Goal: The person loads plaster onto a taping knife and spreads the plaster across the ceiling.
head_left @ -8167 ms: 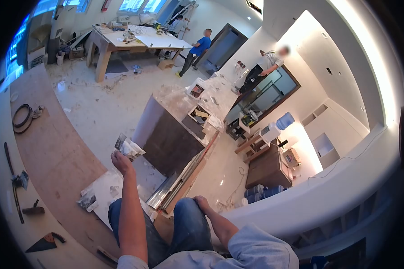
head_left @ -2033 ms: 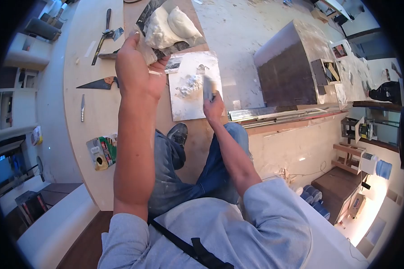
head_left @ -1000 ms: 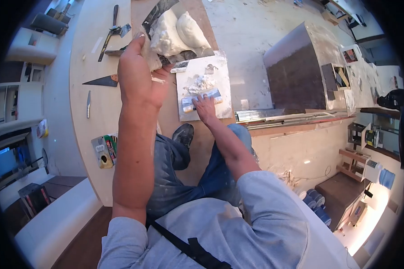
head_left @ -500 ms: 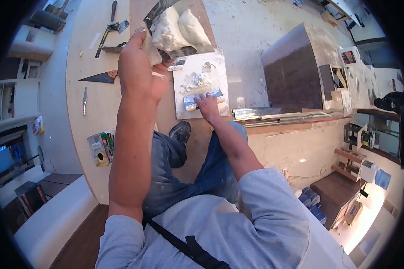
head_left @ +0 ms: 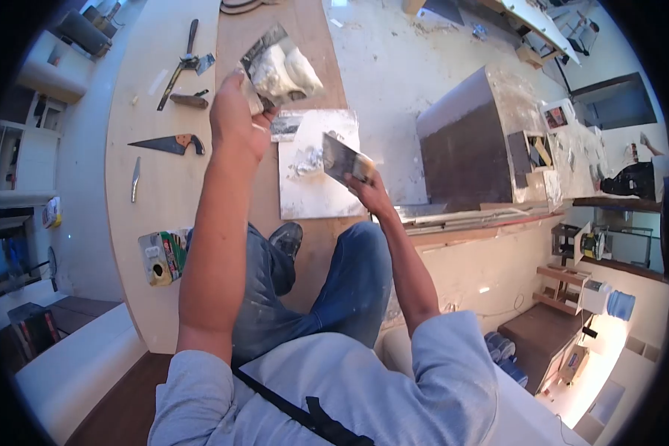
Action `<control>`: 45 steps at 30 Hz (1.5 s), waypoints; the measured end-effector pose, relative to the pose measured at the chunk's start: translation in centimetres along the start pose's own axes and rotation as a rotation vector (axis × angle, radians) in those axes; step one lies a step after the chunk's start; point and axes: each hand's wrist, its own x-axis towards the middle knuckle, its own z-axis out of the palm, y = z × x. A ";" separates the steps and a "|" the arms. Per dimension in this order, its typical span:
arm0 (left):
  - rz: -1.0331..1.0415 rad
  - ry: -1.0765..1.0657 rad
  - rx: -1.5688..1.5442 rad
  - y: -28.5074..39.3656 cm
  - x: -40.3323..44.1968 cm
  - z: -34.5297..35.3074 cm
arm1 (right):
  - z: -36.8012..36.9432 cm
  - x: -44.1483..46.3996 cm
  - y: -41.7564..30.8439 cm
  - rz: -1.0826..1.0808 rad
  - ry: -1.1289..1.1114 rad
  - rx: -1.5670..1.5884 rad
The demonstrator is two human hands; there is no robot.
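My left hand grips the near side of an open bag that holds lumpy white powder or paste. The bag is above the far end of a smeared white board. A small heap of white filler lies on that board. In my right hand is a wide-bladed putty knife, held by its handle with the blade tilted up over the board beside the heap. Another flat blade rests at the board's far left corner.
On the plywood to the left lie a handsaw, a thin knife, a square and a folding knife. A container sits by my left forearm. A large brown box stands right, with metal strips near it.
My right hand has lifted the putty knife off the board and turned its blade up. The bag in my left hand has moved back and now looks smaller. The view has shifted slightly.
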 end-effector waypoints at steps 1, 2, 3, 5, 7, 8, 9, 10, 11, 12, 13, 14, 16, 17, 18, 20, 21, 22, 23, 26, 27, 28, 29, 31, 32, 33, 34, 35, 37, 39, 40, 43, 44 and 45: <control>-0.007 0.013 -0.003 -0.2 0.2 0.0 | 0.1 -1.1 -2.6 -0.037 0.085 0.099; -0.013 0.037 0.023 -0.2 -0.1 0.2 | 0.1 -2.1 -4.6 -0.078 0.167 0.199; -0.020 0.058 0.048 -0.3 -0.7 0.5 | -0.3 -2.5 -5.4 -0.112 0.249 0.200; -0.013 0.056 0.086 -1.0 -1.3 1.1 | -0.7 -2.9 -7.8 -0.241 0.374 0.263; 0.010 0.024 0.124 -2.6 -1.5 1.1 | -0.6 -3.8 -10.9 -0.343 0.478 0.293; 0.025 0.004 0.098 -3.9 -1.1 1.1 | -0.2 -4.0 -12.4 -0.416 0.519 0.345; 0.036 -0.013 0.075 -5.3 -0.7 0.9 | 0.2 -4.2 -13.3 -0.483 0.560 0.400; 0.043 -0.027 0.053 -6.1 -0.8 1.1 | 0.1 -4.2 -13.3 -0.522 0.554 0.296; 0.016 -0.029 0.065 -6.3 -1.6 1.8 | 0.0 -4.2 -13.0 -0.556 0.550 0.191; -0.015 -0.030 0.078 -6.5 -2.7 2.5 | -0.1 -4.2 -12.9 -0.586 0.548 0.087; -0.045 -0.032 0.090 -6.6 -3.3 3.0 | 0.4 -4.6 -14.7 -0.661 0.535 -0.039; -0.042 -0.045 0.107 -6.7 -3.5 3.2 | 1.3 -5.1 -16.4 -0.679 0.593 -0.111; -0.035 -0.064 0.142 -7.0 -3.8 3.4 | 0.5 -4.7 -17.8 -0.761 0.429 -0.134; -0.029 -0.089 0.083 -7.1 -3.8 3.5 | -0.1 -4.4 -18.4 -0.797 0.357 -0.163; -0.024 -0.118 0.096 -7.2 -3.6 3.4 | -0.6 -4.3 -19.1 -0.825 0.314 -0.232; -0.019 -0.183 0.132 -7.3 -3.5 3.1 | -1.5 -4.4 -19.1 -0.833 0.273 -0.352; -0.059 -0.170 0.109 -7.3 -3.4 3.1 | -2.0 -4.2 -18.6 -0.815 0.272 -0.405; -0.099 -0.158 0.086 -6.8 -3.5 3.3 | -2.5 -4.0 -18.1 -0.799 0.271 -0.459; -0.140 -0.146 0.064 -6.4 -3.5 3.4 | -3.0 -3.7 -17.3 -0.788 0.288 -0.481; -0.169 -0.133 0.005 -6.3 -3.0 3.7 | -4.8 -3.2 -14.7 -0.742 0.305 -0.626; -0.156 -0.163 -0.010 -6.3 -2.6 3.8 | -5.0 -3.2 -13.8 -0.680 0.360 -0.637; -0.140 -0.149 -0.007 -6.5 -2.7 4.2 | -4.5 -3.6 -13.7 -0.540 0.463 -0.359; -0.122 -0.136 -0.006 -6.7 -2.8 4.8 | -3.9 -3.9 -14.0 -0.400 0.557 -0.081; -0.114 -0.085 0.003 -7.5 -2.8 5.7 | -3.6 -3.3 -13.1 -0.333 0.680 0.423; -0.044 -0.064 0.049 -8.8 -2.1 5.7 | -3.3 -3.4 -14.5 -0.389 0.666 0.499; 0.026 -0.041 0.096 -10.6 -1.0 5.3 | -2.9 -3.8 -16.2 -0.444 0.649 0.575; 0.101 -0.016 0.142 -12.1 0.0 5.2 | -2.8 -3.9 -17.6 -0.499 0.628 0.652; 0.093 0.039 0.104 -12.8 0.1 5.6 | -3.1 -3.7 -18.2 -0.514 0.653 0.520; 0.565 -0.009 0.958 -13.8 0.2 4.4 | -4.6 -4.5 -19.6 -0.398 0.492 0.096; 0.822 -0.072 1.370 -13.1 -0.4 4.7 | -4.4 -4.9 -23.9 -0.548 0.406 -0.096; 0.840 -0.108 1.355 -12.3 -1.0 5.1 | -4.9 -4.6 -25.2 -0.649 0.335 -0.219; 0.524 -0.159 0.881 -12.7 -1.7 4.7 | -5.9 -5.4 -27.4 -0.665 0.267 -0.441; 0.399 -0.157 0.708 -11.8 -2.2 4.8 | -6.1 -6.0 -28.7 -0.644 0.236 -0.471; 0.283 -0.135 0.530 -10.8 -2.7 5.0 | -6.8 -6.5 -28.7 -0.588 0.212 -0.532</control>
